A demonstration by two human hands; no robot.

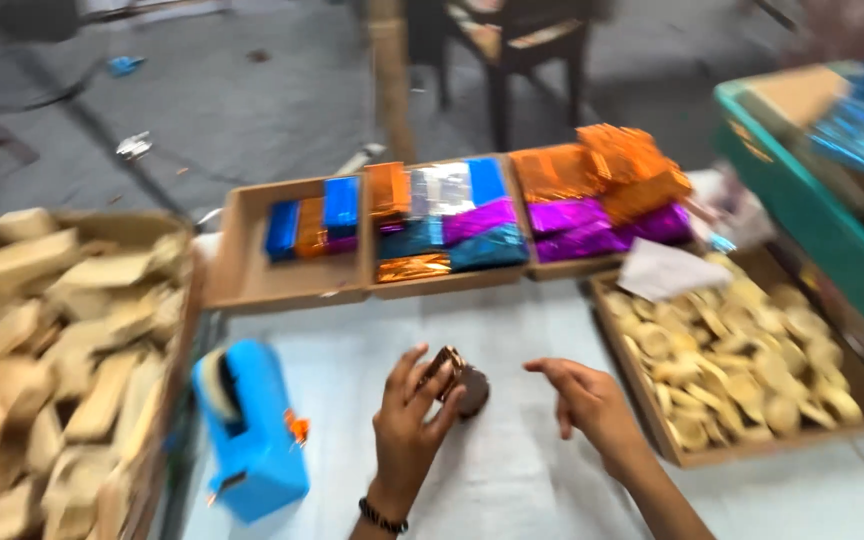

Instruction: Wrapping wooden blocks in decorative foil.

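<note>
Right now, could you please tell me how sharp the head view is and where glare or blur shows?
In the head view, motion blur smears everything; the shiny coloured foil wrappers glare brightly; the left hand holding a small brown round piece is soft-edged; the blue tape dispenser is blurred too.

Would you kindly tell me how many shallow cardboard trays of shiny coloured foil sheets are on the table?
3, side by side along the table's far edge: left tray, middle tray, right tray.
</note>
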